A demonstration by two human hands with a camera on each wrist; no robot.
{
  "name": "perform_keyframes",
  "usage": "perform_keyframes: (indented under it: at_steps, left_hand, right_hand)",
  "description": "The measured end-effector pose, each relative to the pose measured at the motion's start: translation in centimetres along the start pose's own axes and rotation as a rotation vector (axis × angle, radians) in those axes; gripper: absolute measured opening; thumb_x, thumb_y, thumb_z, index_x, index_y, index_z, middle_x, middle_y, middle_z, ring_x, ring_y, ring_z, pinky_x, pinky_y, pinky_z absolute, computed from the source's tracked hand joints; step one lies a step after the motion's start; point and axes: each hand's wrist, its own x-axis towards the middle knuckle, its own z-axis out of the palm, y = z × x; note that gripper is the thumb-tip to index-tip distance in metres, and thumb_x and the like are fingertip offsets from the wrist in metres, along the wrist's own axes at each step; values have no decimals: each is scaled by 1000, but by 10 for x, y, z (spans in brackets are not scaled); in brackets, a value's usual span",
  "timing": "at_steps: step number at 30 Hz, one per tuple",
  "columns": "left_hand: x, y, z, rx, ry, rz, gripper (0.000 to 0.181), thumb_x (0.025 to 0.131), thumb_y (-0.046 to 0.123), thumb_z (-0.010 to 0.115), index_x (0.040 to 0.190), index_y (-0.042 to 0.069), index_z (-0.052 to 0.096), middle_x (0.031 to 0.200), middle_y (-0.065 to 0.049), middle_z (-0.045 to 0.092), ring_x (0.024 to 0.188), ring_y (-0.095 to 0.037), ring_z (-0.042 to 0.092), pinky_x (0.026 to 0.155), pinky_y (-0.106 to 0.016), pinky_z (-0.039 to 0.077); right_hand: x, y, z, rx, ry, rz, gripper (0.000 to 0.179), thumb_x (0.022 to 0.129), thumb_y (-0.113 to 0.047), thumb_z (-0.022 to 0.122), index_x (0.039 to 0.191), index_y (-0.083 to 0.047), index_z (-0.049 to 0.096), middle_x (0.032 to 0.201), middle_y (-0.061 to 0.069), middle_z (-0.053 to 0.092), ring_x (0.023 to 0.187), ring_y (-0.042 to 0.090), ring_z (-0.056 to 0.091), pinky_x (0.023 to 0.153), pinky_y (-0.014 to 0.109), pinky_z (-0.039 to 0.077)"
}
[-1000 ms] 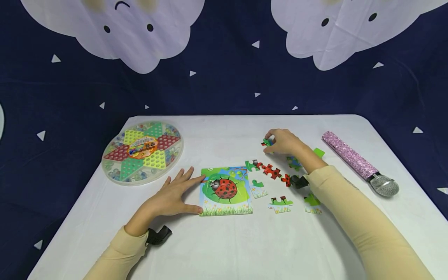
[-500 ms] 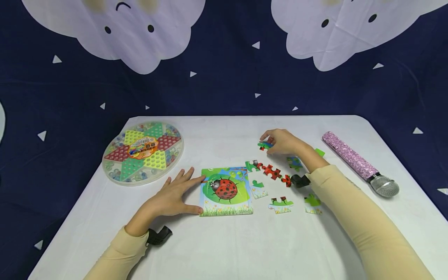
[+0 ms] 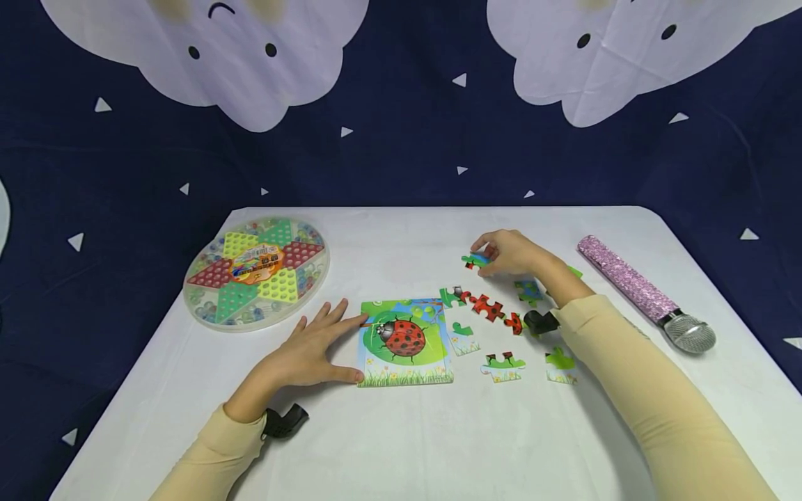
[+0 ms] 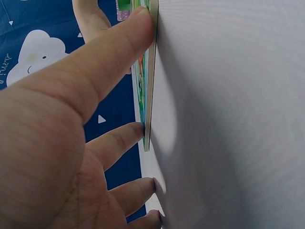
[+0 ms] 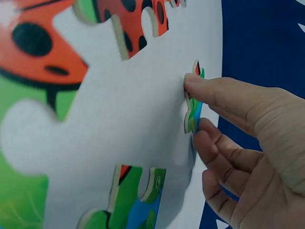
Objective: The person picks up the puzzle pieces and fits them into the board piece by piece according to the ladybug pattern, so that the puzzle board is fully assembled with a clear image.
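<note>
My left hand (image 3: 307, 356) lies with fingers spread at the left side of a square ladybug picture board (image 3: 405, 374). Its thumb and index fingertip touch the board's edge, as the left wrist view also shows. Beyond the board, my right hand (image 3: 515, 253) pinches a green, blue and red jigsaw piece (image 3: 475, 260) between thumb and fingers, close to the tabletop. In the right wrist view that jigsaw piece (image 5: 194, 110) is partly covered by the thumb. Red spotted jigsaw pieces (image 3: 486, 307) lie in a slanting row below this hand.
More loose pieces lie around, such as a green and white piece (image 3: 503, 366) and a corner piece (image 3: 560, 360). A round marble game board (image 3: 216, 316) sits at the left. A pink glittery microphone (image 3: 629, 280) lies at the right. A dark cloth backdrop (image 3: 401, 167) hangs behind.
My right hand has shifted the pinched jigsaw piece slightly left and turned it, and its fingers have since drawn back a little to the right. The left hand has stayed still.
</note>
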Motion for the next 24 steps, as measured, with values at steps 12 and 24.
perform_keyframes:
  at_steps: [12,24]
  left_hand:
    - [0,0,0,1,2,-4,101,82,56,90,166,26,43,179,-23,18,164,-55,10,123,-84,7]
    - [0,-1,0,9,6,1,101,82,55,90,166,24,43,179,-23,18,164,-56,11,122,-85,8]
  right_hand:
    - [3,7,4,24,18,-36,49,88,-18,87,134,-6,74,123,17,76,113,30,69,103,50,55]
    - [4,12,9,14,41,-73,50,81,-20,89,128,-9,78,109,8,77,97,22,64,90,38,53]
